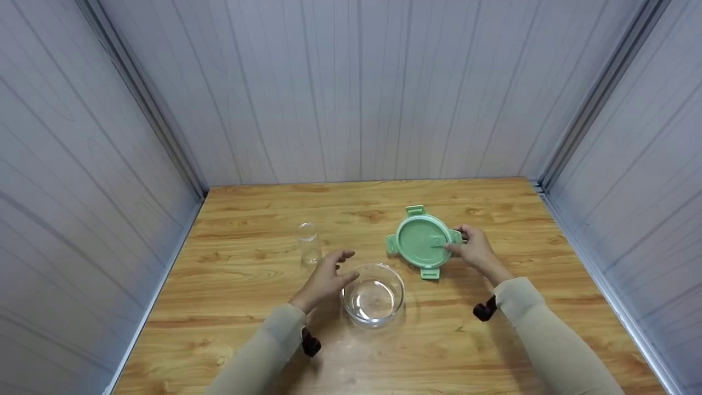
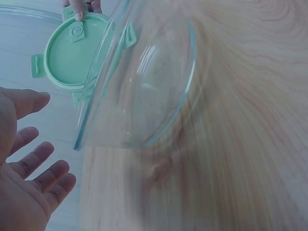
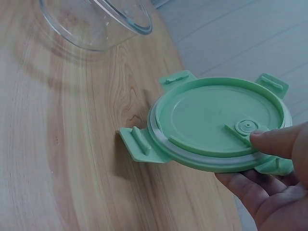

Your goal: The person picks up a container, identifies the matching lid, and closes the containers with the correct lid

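A round green container lid (image 1: 421,241) with clip flaps around its rim is pinched at its right edge by my right hand (image 1: 474,251). The thumb lies over the small valve on the lid's face, and the other fingers are underneath, as the right wrist view (image 3: 276,192) shows. To the left, a round clear glass bowl (image 1: 374,296) stands upright on the table. My left hand (image 1: 327,277) is beside the bowl's left rim, its fingers spread and holding nothing. In the left wrist view the bowl (image 2: 144,96) partly overlaps the lid.
A clear glass cylinder (image 1: 310,244), like a small tumbler, stands behind my left hand. The wood-grain table (image 1: 247,307) meets pale panel walls (image 1: 356,109) at the back and on both sides.
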`<control>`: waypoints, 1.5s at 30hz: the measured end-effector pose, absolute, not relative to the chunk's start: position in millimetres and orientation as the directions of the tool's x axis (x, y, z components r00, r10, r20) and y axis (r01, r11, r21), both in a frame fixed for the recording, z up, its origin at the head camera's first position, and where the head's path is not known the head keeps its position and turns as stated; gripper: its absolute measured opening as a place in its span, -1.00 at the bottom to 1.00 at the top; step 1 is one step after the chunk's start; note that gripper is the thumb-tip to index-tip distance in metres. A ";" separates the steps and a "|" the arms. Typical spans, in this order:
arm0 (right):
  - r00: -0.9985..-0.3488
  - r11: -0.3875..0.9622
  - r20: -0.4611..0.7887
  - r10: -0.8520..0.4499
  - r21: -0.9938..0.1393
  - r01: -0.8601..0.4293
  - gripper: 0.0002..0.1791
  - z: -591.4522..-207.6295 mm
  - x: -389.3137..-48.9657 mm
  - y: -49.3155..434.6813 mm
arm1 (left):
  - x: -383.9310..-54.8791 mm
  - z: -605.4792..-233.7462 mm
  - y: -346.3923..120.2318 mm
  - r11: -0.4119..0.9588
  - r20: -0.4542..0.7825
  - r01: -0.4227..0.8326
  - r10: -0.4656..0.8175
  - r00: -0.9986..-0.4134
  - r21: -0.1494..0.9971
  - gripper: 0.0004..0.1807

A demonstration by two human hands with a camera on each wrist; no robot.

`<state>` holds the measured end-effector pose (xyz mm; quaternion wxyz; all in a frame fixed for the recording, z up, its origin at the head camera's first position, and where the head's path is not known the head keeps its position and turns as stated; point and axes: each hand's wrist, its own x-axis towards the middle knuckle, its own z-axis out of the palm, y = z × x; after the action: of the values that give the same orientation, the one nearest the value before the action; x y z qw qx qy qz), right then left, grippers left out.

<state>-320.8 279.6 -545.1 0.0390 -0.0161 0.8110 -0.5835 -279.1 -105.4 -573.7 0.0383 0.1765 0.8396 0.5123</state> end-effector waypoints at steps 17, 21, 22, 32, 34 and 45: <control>-0.989 0.354 0.104 -0.108 -0.925 -0.136 -0.68 -539.3 -313.7 259.5 | -289.4 -562.1 -92.5 0.452 0.191 0.335 0.335 -0.923 0.827 -0.38; -0.984 0.360 0.120 -0.132 -0.919 -0.160 -0.69 -536.5 -309.6 255.0 | -290.2 -560.9 -89.0 0.450 0.204 0.348 0.338 -0.919 0.822 -0.38; -0.984 0.360 0.120 -0.135 -0.919 -0.161 -0.70 -535.6 -308.5 254.1 | -290.3 -560.5 -88.4 0.448 0.206 0.350 0.338 -0.918 0.823 -0.38; -0.972 0.317 0.161 -0.170 -0.925 -0.208 -0.73 -528.0 -303.2 244.2 | -295.4 -552.7 -82.3 0.467 0.246 0.386 0.333 -0.910 0.796 -0.37; -0.969 0.298 0.171 -0.176 -0.929 -0.218 -0.74 -528.1 -303.1 242.3 | -296.6 -551.4 -81.4 0.470 0.249 0.393 0.339 -0.907 0.790 -0.36; -0.958 0.263 0.196 -0.210 -0.932 -0.249 -0.79 -523.1 -300.8 232.3 | -301.1 -542.1 -81.7 0.460 0.217 0.385 0.377 -0.901 0.800 -0.37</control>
<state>-300.8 232.3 -523.1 -0.0164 -0.1444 0.7946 -0.5895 -301.1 -81.7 -542.1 -0.0043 0.2229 0.8544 0.4694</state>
